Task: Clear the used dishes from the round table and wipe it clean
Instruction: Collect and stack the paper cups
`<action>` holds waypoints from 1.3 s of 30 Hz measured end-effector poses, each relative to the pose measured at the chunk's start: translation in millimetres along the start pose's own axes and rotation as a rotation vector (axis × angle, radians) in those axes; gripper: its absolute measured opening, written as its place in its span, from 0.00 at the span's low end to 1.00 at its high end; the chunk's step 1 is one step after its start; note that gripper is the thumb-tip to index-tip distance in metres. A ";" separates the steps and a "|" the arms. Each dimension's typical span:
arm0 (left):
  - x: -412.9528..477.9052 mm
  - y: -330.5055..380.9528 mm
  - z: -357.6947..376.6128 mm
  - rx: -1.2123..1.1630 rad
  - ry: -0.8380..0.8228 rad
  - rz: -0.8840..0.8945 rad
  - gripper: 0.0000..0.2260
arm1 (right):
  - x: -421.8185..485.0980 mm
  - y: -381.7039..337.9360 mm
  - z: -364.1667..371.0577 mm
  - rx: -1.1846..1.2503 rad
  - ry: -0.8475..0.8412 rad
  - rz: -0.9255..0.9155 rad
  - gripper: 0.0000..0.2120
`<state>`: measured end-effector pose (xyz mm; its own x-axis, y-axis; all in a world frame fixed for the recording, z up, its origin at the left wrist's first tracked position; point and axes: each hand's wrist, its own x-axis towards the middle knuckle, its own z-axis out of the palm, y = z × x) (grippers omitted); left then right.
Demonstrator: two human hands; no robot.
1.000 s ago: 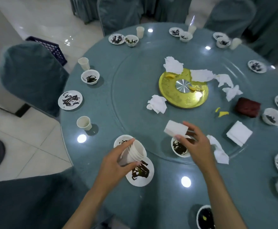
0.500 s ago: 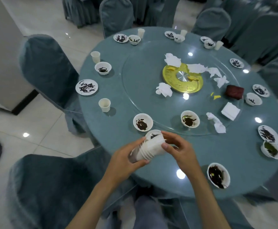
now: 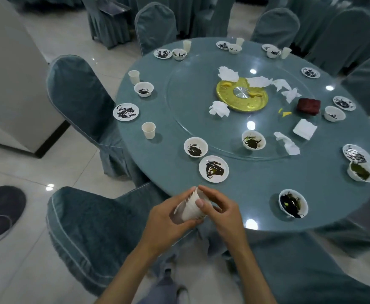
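The left hand [image 3: 165,219] grips a tilted stack of paper cups [image 3: 189,208] at the near edge of the round table [image 3: 252,185]. The right hand [image 3: 222,212] curls round the stack's mouth. A soiled bowl [image 3: 293,203] sits nearby to the right.

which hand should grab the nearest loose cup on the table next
Probably the right hand: it only pinches the rim of the stack, while the left hand wraps and carries it. The cup does sit leftward, so it's a reach across.

Round table [image 3: 311,194]: soiled dishes [image 3: 213,169], napkins [image 3: 218,108].
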<state>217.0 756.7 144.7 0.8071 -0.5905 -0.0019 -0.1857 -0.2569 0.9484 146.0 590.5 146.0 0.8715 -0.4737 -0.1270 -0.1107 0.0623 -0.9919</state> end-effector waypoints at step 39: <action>-39.3 -113.4 -342.9 0.094 0.171 -0.029 0.34 | 51.8 32.9 254.4 -1.057 -0.032 -0.112 0.15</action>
<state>398.5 1071.4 145.9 0.8948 -0.4452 0.0329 -0.2064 -0.3473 0.9148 309.1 791.5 107.3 0.9129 -0.4051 -0.0503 -0.3746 -0.7822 -0.4978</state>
